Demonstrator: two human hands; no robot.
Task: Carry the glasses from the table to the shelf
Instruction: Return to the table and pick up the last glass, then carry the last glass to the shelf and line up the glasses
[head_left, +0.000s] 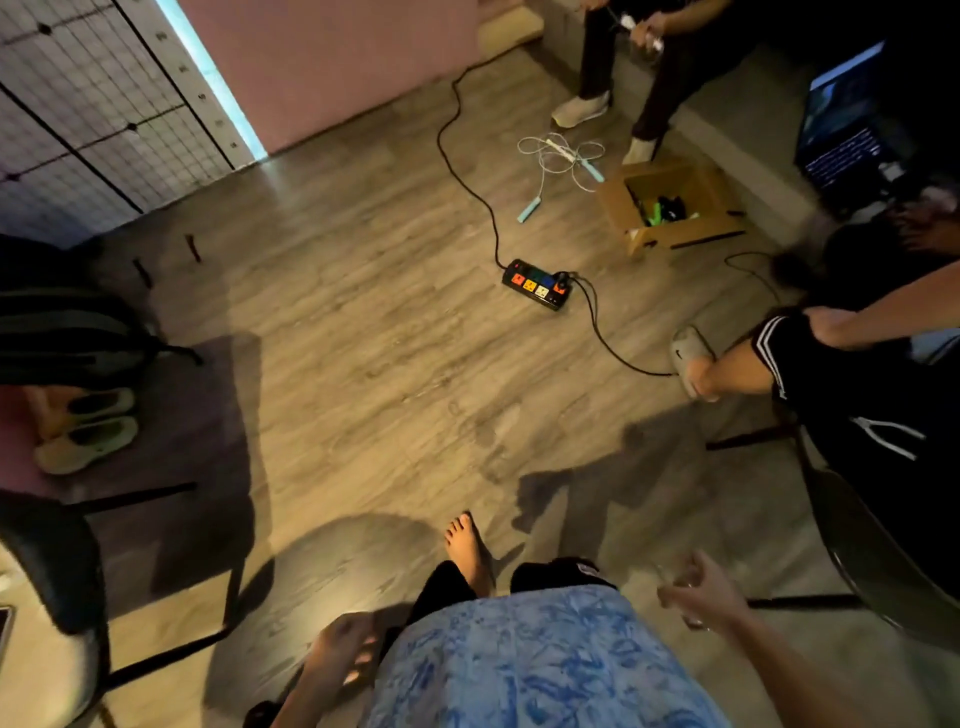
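Observation:
I am walking over a wooden floor, and neither the table nor the shelf is in view. My right hand (704, 592) is out to the lower right and grips a clear glass (693, 621). The glass is blurred and mostly hidden by my fingers. My left hand (345, 649) hangs by my blue patterned shirt at the lower left. Its fingers are loosely curled and hold nothing. One bare foot (467, 551) is stepping forward.
A black power strip (540, 284) and its cable lie mid-floor, with a skipping rope (561, 161) and an open cardboard box (675, 202) beyond. A seated person's leg (737, 374) reaches in from the right. A dark chair (52, 571) and shoes (88, 431) are at the left.

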